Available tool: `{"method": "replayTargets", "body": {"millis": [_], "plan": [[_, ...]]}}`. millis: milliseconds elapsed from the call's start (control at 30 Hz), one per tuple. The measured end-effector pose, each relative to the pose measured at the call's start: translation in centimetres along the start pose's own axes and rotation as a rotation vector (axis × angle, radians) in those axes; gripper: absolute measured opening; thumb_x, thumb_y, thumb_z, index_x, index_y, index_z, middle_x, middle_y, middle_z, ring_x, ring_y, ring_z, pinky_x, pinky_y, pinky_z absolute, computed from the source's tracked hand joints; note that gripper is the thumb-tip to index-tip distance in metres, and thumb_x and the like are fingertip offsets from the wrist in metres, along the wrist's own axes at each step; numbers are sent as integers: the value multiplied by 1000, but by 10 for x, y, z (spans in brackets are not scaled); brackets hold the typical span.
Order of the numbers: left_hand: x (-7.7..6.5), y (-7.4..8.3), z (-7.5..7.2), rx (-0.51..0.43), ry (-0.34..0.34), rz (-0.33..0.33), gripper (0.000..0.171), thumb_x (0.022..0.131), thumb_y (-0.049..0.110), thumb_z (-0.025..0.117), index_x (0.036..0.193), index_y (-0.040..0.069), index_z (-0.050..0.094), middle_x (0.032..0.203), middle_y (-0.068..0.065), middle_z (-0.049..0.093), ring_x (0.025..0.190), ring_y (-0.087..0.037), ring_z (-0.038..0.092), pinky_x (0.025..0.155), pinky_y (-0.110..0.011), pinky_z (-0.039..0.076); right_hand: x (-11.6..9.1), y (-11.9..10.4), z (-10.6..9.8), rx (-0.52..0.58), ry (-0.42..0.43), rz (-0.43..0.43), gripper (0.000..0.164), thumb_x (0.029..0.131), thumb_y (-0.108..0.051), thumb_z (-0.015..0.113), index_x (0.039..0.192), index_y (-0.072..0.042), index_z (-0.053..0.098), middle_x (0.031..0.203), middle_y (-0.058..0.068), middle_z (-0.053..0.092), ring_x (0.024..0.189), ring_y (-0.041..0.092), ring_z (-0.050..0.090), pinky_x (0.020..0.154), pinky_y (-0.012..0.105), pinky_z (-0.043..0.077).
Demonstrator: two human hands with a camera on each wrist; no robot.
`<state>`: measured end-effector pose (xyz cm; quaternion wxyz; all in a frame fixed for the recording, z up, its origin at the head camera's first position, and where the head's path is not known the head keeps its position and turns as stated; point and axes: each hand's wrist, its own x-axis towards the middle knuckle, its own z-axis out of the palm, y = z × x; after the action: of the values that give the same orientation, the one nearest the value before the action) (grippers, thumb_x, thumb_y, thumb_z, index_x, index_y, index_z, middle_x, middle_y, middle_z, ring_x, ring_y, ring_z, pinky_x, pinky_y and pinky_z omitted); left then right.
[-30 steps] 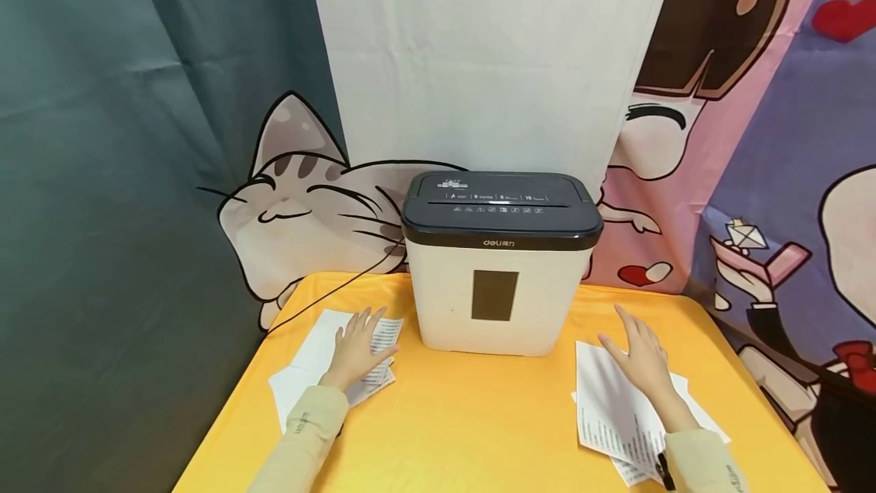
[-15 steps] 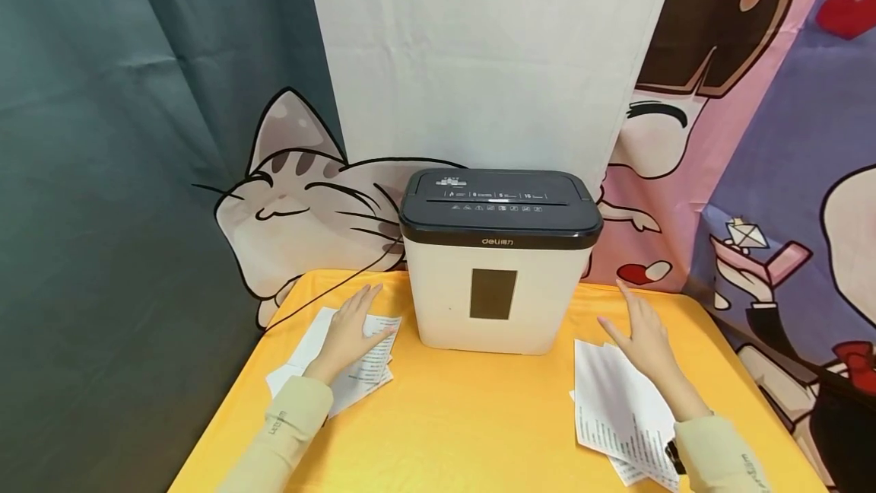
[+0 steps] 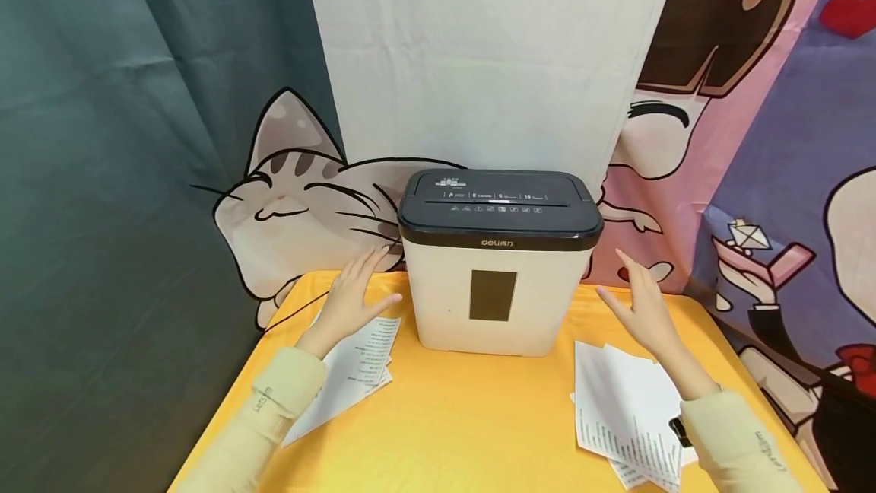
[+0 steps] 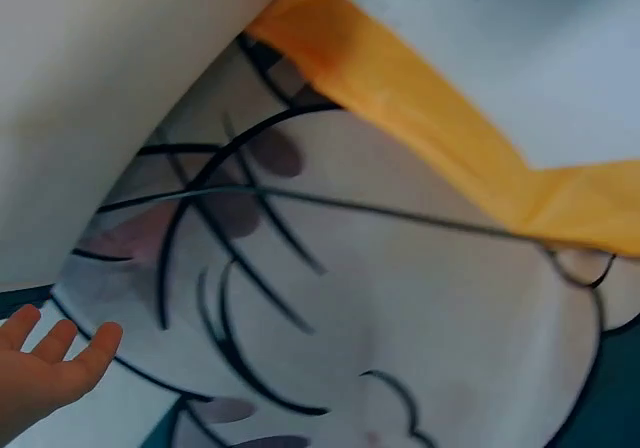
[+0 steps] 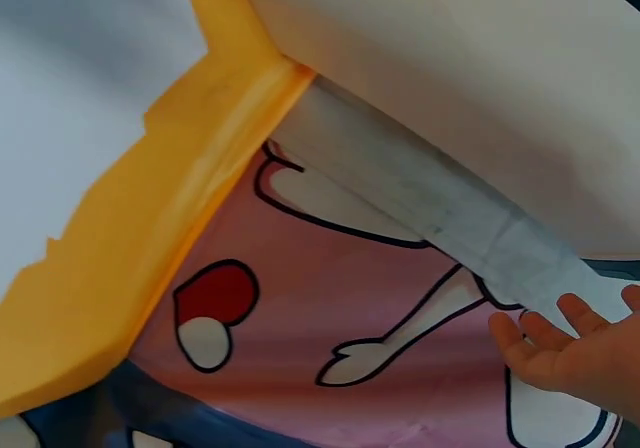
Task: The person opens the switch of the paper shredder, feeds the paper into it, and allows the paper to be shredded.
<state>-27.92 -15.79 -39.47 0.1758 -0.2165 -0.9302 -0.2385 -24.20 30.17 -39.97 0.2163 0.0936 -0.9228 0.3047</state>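
An off-white paper shredder (image 3: 438, 303), with a dark window (image 3: 493, 295) and a black slotted lid (image 3: 499, 227), is stood upright at the back of the yellow-covered surface (image 3: 472, 417). It is flanked by the left hand (image 3: 347, 301) and right hand (image 3: 643, 310), both held apart from it with fingers extended and nothing gripped. The left sheets (image 3: 359, 371) are partly hidden by the left sleeve (image 3: 290, 383), the right sheets (image 3: 616, 402) by the right arm (image 3: 691, 371). In the left wrist view, a cord (image 3: 294, 316) is seen unbroken across the printed cat (image 3: 280, 211); in the head view, it is interrupted by the left hand.
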Motion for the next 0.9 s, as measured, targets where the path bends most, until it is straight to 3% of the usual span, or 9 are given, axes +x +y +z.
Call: {"method": "replayTargets", "body": {"millis": [167, 433, 567, 733, 900], "plan": [[18, 12, -15, 2, 44, 35, 76, 85, 41, 67, 147, 19, 30, 152, -15, 30, 136, -41, 30, 104, -64, 27, 10, -15, -9, 12, 18, -33, 72, 92, -27, 62, 149, -8, 23, 140, 30, 33, 120, 49, 34, 93, 71, 27], [40, 33, -31, 2, 110, 113, 70, 86, 37, 68, 145, 18, 35, 150, -14, 33, 137, -39, 31, 110, -59, 24, 17, -42, -15, -45, 119, -115, 67, 89, -24, 65, 145, -7, 32, 138, 26, 38, 123, 47, 33, 94, 71, 23], [51, 45, -37, 0, 79, 126, 67, 88, 39, 64, 145, 20, 34, 151, -12, 31, 138, -37, 28, 108, -62, 23, 24, -55, -19, -37, 116, -170, 66, 88, -23, 66, 144, -8, 33, 138, 25, 37, 127, 48, 30, 97, 71, 20], [63, 58, -43, 23, 16, 121, 63, 90, 40, 61, 144, 19, 37, 152, -12, 29, 140, -35, 25, 108, -64, 21, 36, -67, -22, -68, 44, -216, 68, 88, -24, 66, 145, -10, 32, 142, 27, 33, 128, 48, 28, 96, 72, 22], [73, 68, -46, 86, -22, 152, 63, 91, 44, 59, 144, 19, 37, 152, -12, 31, 140, -34, 25, 109, -60, 23, 49, -75, -25, -90, 10, -245, 66, 89, -28, 64, 145, -11, 33, 143, 27, 32, 130, 48, 27, 99, 71, 19]]}}
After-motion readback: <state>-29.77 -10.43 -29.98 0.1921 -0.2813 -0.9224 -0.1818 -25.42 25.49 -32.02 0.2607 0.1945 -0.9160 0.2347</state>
